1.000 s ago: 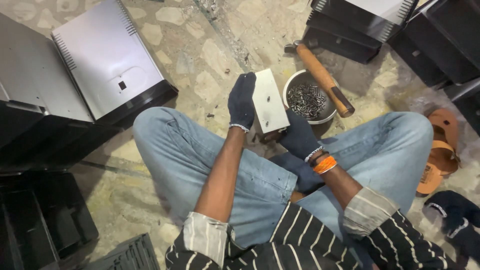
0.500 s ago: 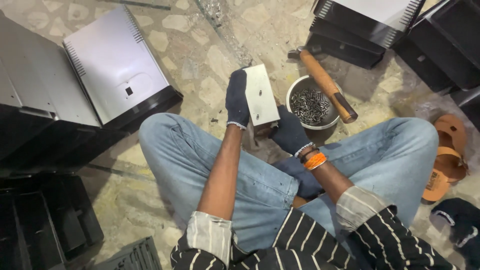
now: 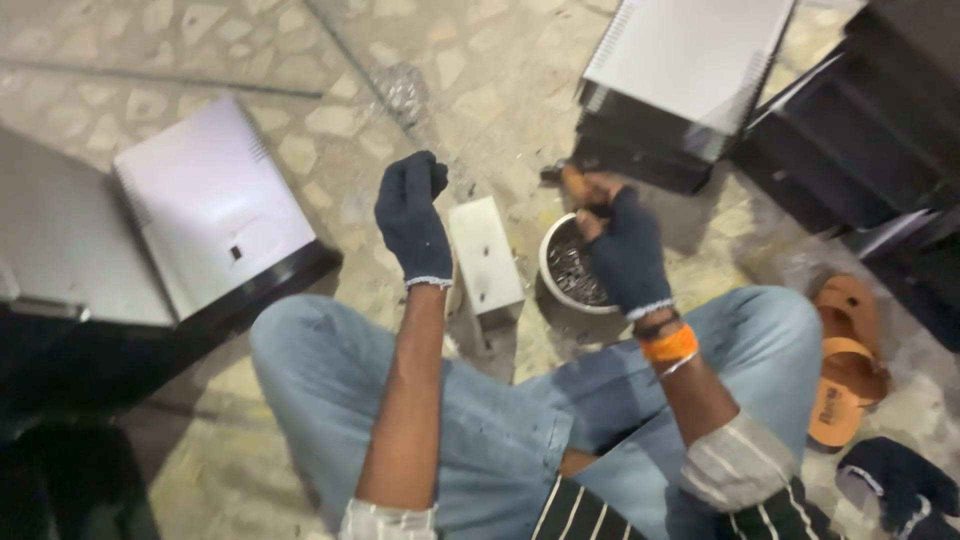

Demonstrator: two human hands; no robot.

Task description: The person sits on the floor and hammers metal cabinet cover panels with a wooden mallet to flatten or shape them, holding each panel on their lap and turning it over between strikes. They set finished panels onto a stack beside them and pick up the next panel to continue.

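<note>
On the floor between my knees, the white bowl point(image 3: 556, 290) holds screws; my right hand point(image 3: 625, 250) now grips the hammer handle point(image 3: 580, 187), my left hand point(image 3: 412, 215) has lifted off the white block point(image 3: 485, 257), fingers curled shut.

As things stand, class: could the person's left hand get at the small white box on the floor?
Probably yes. The left hand is raised just beside the white box, with nothing between them; the right hand is over the bowl of screws.

left hand point(image 3: 412, 215) gloved, raised, fingers curled, beside small white metal box point(image 3: 485, 255) | right hand point(image 3: 625, 250) gloved, gripping wooden handle point(image 3: 580, 187), possibly a hammer's, over round tin of screws point(image 3: 572, 270) | orange sandal point(image 3: 845, 360) right
</note>
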